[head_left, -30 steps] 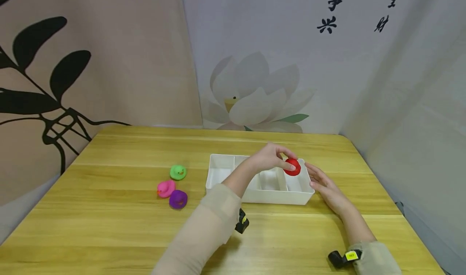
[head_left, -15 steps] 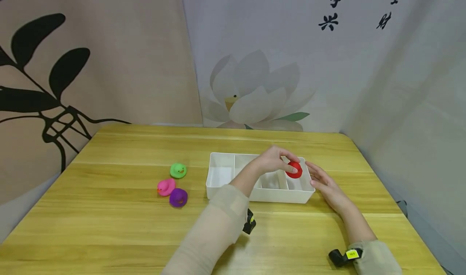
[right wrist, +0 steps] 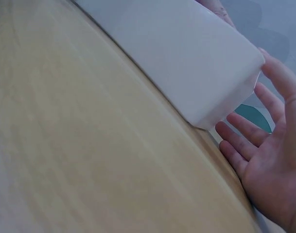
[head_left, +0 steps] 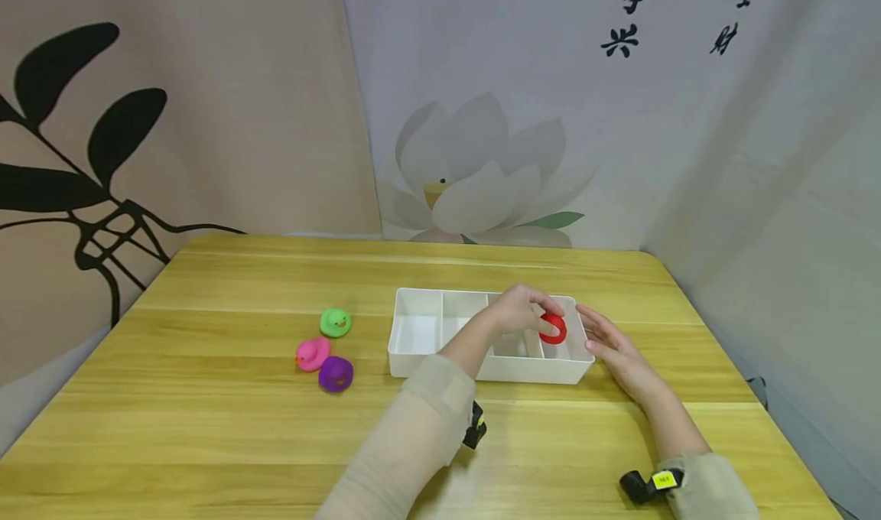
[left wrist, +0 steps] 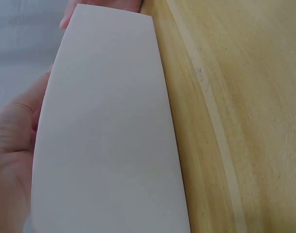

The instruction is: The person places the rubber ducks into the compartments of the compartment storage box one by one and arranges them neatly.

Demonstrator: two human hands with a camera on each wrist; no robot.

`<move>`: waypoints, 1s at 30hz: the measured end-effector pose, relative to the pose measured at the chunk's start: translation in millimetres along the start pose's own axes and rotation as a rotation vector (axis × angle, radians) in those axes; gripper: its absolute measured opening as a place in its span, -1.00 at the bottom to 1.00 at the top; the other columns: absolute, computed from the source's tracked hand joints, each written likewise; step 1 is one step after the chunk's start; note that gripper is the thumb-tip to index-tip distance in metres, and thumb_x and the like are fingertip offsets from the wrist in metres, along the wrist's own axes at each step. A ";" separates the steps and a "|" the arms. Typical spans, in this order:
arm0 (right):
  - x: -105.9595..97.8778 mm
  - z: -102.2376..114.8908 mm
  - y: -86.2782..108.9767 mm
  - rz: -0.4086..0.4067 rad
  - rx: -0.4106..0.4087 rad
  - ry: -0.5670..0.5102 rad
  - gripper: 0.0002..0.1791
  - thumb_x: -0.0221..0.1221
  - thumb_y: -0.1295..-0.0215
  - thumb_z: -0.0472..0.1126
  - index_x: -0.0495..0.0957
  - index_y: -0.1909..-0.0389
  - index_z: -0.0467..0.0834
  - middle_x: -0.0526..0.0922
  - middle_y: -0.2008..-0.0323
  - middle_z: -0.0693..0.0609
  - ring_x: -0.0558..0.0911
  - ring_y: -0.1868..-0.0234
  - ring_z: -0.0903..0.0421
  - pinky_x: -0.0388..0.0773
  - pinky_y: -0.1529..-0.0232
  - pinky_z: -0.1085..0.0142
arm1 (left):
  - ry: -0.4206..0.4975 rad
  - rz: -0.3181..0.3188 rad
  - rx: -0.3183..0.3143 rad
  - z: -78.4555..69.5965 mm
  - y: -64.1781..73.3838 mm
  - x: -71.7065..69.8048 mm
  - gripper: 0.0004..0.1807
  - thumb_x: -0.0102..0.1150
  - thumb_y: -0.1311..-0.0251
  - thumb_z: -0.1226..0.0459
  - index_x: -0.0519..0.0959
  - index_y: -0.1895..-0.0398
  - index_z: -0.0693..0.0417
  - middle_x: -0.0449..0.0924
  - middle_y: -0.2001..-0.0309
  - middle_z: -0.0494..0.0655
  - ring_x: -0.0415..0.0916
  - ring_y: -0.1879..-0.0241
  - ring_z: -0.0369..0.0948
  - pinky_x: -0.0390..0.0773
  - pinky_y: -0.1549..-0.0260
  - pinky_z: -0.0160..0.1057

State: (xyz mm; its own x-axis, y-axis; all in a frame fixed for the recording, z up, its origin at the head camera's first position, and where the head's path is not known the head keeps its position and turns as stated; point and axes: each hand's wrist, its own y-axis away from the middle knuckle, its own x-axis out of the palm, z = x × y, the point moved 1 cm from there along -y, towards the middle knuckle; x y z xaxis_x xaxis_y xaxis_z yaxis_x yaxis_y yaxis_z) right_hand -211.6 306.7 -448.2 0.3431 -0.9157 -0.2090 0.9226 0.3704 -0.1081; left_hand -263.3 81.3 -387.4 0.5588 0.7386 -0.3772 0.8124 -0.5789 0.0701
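Note:
My left hand [head_left: 521, 310] reaches across the white divided box [head_left: 523, 370] and pinches a small round red toy [head_left: 553, 337] between thumb and fingers. The toy is low over the rightmost compartment, partly covered by my fingertips. In the left wrist view, the box's long wall [left wrist: 104, 121] hides most of what that hand [left wrist: 14, 141] holds. My right hand [head_left: 616, 355] is at the box's right end, fingers relaxed. The right wrist view shows its thumb touching the box's upper corner, with the palm [right wrist: 274, 165] facing the end wall.
On the wooden table [head_left: 227, 420], left of the box, lie a green rubber duck [head_left: 336, 323], a pink rubber duck [head_left: 313, 354] and a purple one [head_left: 336, 374]. A printed curtain [head_left: 275, 107] hangs behind the table.
My left hand has lowered the red toy into the rightmost part of the box, its wrist shifting slightly right and down. My right hand stays at the box's end.

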 end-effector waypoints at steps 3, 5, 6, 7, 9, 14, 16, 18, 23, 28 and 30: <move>-0.6 0.1 0.6 -0.004 0.004 0.003 -0.39 -0.09 -0.44 -0.31 0.01 -0.47 -0.19 0.13 -0.34 -0.33 0.32 -0.21 0.20 0.35 -0.08 0.41 | -0.030 -0.004 -0.013 -1.9 0.1 3.7 -0.76 0.38 -0.05 0.39 0.71 0.18 0.00 0.61 0.25 -0.32 0.44 0.15 -0.26 0.48 0.24 -0.36; -1.1 0.0 0.8 -0.008 0.004 0.002 -0.39 -0.09 -0.44 -0.31 0.02 -0.47 -0.19 0.14 -0.34 -0.32 0.32 -0.21 0.20 0.35 -0.08 0.41 | -0.051 -0.012 -0.028 -2.6 -0.3 6.4 -0.77 0.37 -0.06 0.39 0.72 0.20 -0.03 0.60 0.26 -0.32 0.43 0.17 -0.27 0.49 0.27 -0.37; -1.2 0.0 0.8 -0.008 0.002 0.002 -0.39 -0.09 -0.44 -0.31 0.02 -0.47 -0.19 0.14 -0.34 -0.32 0.33 -0.21 0.20 0.36 -0.08 0.41 | -0.061 -0.016 -0.034 -2.8 -0.5 7.8 -0.78 0.36 -0.06 0.39 0.72 0.20 -0.03 0.60 0.26 -0.32 0.43 0.18 -0.28 0.49 0.27 -0.37; -1.2 0.0 0.8 -0.006 0.001 -0.001 -0.39 -0.09 -0.44 -0.31 0.01 -0.47 -0.19 0.14 -0.34 -0.32 0.33 -0.21 0.20 0.35 -0.08 0.41 | -0.071 -0.022 -0.043 -2.8 -0.7 9.1 -0.78 0.35 -0.07 0.39 0.72 0.21 -0.04 0.60 0.26 -0.32 0.43 0.18 -0.28 0.49 0.28 -0.38; -1.2 -0.1 0.4 -0.003 -0.001 -0.003 -0.39 -0.09 -0.44 -0.32 0.01 -0.47 -0.19 0.13 -0.34 -0.33 0.33 -0.21 0.20 0.35 -0.08 0.41 | -0.089 -0.036 -0.059 -2.5 -0.8 11.4 -0.78 0.35 -0.07 0.39 0.73 0.22 -0.07 0.60 0.25 -0.32 0.43 0.18 -0.28 0.48 0.27 -0.37; -0.7 0.3 0.1 0.001 0.001 -0.007 -0.38 -0.09 -0.44 -0.32 0.01 -0.47 -0.18 0.12 -0.34 -0.37 0.34 -0.21 0.20 0.36 -0.08 0.41 | -0.088 -0.064 -0.084 -1.0 -0.9 15.8 -0.78 0.36 -0.06 0.39 0.73 0.23 -0.07 0.60 0.26 -0.34 0.44 0.19 -0.28 0.47 0.24 -0.36; -0.6 1.0 0.3 -0.001 0.005 -0.004 -0.38 -0.09 -0.44 -0.32 0.01 -0.47 -0.18 0.11 -0.34 -0.37 0.33 -0.21 0.20 0.35 -0.08 0.41 | -0.087 -0.070 -0.080 -0.5 -1.5 17.1 -0.78 0.37 -0.05 0.39 0.73 0.23 -0.06 0.61 0.27 -0.34 0.44 0.21 -0.29 0.47 0.25 -0.37; -0.5 1.6 0.5 -0.002 0.007 -0.002 -0.38 -0.09 -0.44 -0.32 0.00 -0.48 -0.18 0.10 -0.35 -0.37 0.32 -0.21 0.20 0.35 -0.08 0.42 | -0.096 -0.076 -0.078 0.0 -2.0 18.1 -0.78 0.38 -0.04 0.39 0.74 0.24 -0.06 0.61 0.29 -0.33 0.44 0.23 -0.29 0.48 0.28 -0.39; -0.3 2.6 0.4 -0.008 0.021 0.009 -0.39 -0.09 -0.45 -0.30 0.00 -0.48 -0.18 0.10 -0.36 -0.36 0.30 -0.23 0.18 0.32 -0.08 0.44 | -0.131 -0.090 -0.086 0.3 -3.5 19.7 -0.79 0.40 -0.02 0.39 0.74 0.26 -0.06 0.61 0.32 -0.34 0.44 0.28 -0.29 0.48 0.33 -0.41; 0.1 2.2 -0.5 -0.004 0.022 0.005 -0.38 -0.09 -0.45 -0.30 0.01 -0.47 -0.18 0.10 -0.36 -0.36 0.28 -0.24 0.15 0.31 -0.10 0.45 | -0.176 -0.105 -0.096 -0.1 -5.1 20.9 -0.80 0.41 0.00 0.38 0.74 0.28 -0.05 0.62 0.36 -0.33 0.45 0.29 -0.31 0.46 0.29 -0.40; 0.0 1.7 -0.5 0.001 0.020 -0.002 -0.38 -0.09 -0.45 -0.31 0.00 -0.48 -0.18 0.09 -0.36 -0.36 0.28 -0.24 0.14 0.31 -0.10 0.45 | -0.193 -0.112 -0.099 -0.9 -5.0 21.6 -0.80 0.42 0.00 0.38 0.74 0.28 -0.05 0.63 0.36 -0.34 0.45 0.29 -0.32 0.44 0.27 -0.39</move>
State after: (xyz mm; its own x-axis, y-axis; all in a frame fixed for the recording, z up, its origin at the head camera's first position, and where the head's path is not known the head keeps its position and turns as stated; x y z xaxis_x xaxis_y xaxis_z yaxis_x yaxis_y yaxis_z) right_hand -211.8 306.2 -446.4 0.3441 -0.9157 -0.2074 0.9256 0.3680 -0.0889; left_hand -255.2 100.4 -395.0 0.4299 0.7112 -0.5562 0.8852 -0.4534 0.1044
